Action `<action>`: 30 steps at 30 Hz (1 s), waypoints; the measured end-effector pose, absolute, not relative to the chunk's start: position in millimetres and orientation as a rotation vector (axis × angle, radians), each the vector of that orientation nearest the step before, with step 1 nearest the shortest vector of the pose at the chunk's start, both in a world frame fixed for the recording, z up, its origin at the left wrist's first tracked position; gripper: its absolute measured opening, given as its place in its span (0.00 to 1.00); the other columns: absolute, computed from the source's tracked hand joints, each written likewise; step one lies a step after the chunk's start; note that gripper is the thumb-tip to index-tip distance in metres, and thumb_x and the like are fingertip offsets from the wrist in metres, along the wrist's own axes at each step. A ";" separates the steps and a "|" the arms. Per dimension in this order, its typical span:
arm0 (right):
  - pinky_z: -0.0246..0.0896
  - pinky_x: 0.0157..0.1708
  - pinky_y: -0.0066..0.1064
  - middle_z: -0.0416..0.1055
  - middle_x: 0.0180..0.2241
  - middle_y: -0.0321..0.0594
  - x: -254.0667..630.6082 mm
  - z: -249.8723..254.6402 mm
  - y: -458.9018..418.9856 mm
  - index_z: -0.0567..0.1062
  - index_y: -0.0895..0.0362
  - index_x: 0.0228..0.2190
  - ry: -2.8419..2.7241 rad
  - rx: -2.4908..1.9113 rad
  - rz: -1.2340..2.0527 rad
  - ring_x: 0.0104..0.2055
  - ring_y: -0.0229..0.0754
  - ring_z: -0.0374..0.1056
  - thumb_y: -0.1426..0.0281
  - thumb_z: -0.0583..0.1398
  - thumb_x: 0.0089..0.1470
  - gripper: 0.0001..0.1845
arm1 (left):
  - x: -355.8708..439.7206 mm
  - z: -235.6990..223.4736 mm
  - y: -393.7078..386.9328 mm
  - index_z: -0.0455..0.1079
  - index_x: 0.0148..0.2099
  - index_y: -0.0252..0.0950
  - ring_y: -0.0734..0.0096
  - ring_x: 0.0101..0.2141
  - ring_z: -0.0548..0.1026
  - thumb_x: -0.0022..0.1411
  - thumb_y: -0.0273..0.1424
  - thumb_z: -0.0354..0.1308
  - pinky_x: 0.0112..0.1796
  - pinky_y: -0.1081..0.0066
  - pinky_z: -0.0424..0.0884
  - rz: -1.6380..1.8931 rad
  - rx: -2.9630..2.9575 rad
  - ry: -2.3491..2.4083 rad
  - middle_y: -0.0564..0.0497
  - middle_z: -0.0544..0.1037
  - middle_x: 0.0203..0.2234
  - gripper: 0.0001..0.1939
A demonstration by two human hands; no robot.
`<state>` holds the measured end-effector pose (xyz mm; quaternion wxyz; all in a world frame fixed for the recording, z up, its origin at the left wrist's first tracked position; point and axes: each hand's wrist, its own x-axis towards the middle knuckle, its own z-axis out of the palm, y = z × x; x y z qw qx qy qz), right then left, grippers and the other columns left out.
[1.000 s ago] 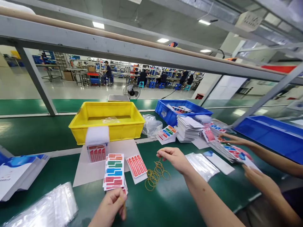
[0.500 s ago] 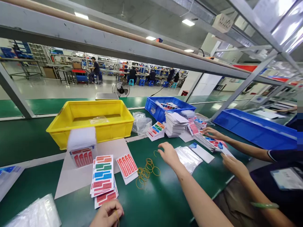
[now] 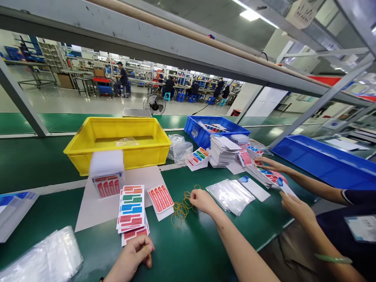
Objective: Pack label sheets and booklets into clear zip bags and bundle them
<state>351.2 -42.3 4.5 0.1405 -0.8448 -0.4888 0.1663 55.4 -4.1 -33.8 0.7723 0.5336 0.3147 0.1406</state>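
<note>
My left hand (image 3: 133, 254) is closed in a pinch at the bottom, with a yellow rubber band (image 3: 150, 260) between thumb and fingers. Just beyond it lies a stack of printed sticker cards (image 3: 131, 207) with orange, green, blue and red shapes. My right hand (image 3: 202, 201) reaches into the right side of a loose pile of rubber bands (image 3: 179, 213), its fingertips pinched together on a band and partly hiding it. Between the two stacks of things sits a smaller pile of red sticker cards (image 3: 160, 199), left of the bands.
A yellow bin (image 3: 117, 150) stands behind a bagged card stack (image 3: 107, 176). Clear plastic bags lie at the lower left (image 3: 47, 258) and right of centre (image 3: 230, 196). Blue bins (image 3: 216, 127) and white card stacks (image 3: 223, 150) are further back. A co-worker's hands (image 3: 298, 207) handle cards at right.
My right hand has come down and left onto the rubber bands, its fingers closing. My left hand keeps its band and has turned slightly. The whole view has shifted a little.
</note>
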 end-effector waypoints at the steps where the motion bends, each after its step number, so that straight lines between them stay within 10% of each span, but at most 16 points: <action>1: 0.48 0.22 0.25 0.66 0.17 0.34 345.2 12.4 -44.9 0.65 0.56 0.15 -1.418 -2.409 0.476 0.22 0.37 0.61 0.77 0.55 0.43 0.09 | 55.7 -33.5 -4.2 0.66 0.27 0.33 0.76 0.19 0.65 0.46 0.49 0.61 0.26 0.73 0.59 0.312 1.136 0.674 0.56 0.68 0.14 0.22; 11: 0.56 0.27 0.25 0.69 0.23 0.33 216.7 36.0 -69.3 0.69 0.56 0.24 -1.550 -1.735 0.811 0.26 0.36 0.64 0.77 0.55 0.46 0.05 | 55.8 -38.2 -7.8 0.60 0.53 0.42 0.74 0.23 0.69 0.48 0.39 0.64 0.29 0.70 0.64 0.452 0.981 0.554 0.57 0.68 0.23 0.31; 17: 0.60 0.32 0.27 0.71 0.27 0.34 185.0 21.0 -76.4 0.70 0.56 0.29 -1.366 -1.584 0.977 0.30 0.37 0.65 0.77 0.57 0.45 0.07 | 53.4 -27.3 -7.3 0.67 0.24 0.34 0.71 0.28 0.66 0.52 0.38 0.60 0.32 0.70 0.62 0.535 1.286 0.614 0.53 0.68 0.23 0.13; 22: 0.60 0.36 0.29 0.69 0.33 0.35 177.5 13.6 -82.6 0.68 0.56 0.37 -1.414 -1.596 0.867 0.35 0.39 0.65 0.81 0.62 0.36 0.22 | 53.1 -22.4 -14.8 0.64 0.24 0.36 0.68 0.30 0.66 0.56 0.38 0.54 0.34 0.69 0.62 0.673 1.423 0.639 0.52 0.67 0.25 0.13; 30: 0.60 0.35 0.30 0.73 0.26 0.34 173.8 10.6 -74.2 0.72 0.56 0.31 -1.119 -1.347 1.073 0.30 0.38 0.67 0.74 0.61 0.44 0.07 | 42.0 -3.8 -14.6 0.66 0.24 0.36 0.67 0.32 0.65 0.54 0.36 0.58 0.36 0.70 0.61 0.758 1.138 0.674 0.52 0.68 0.27 0.10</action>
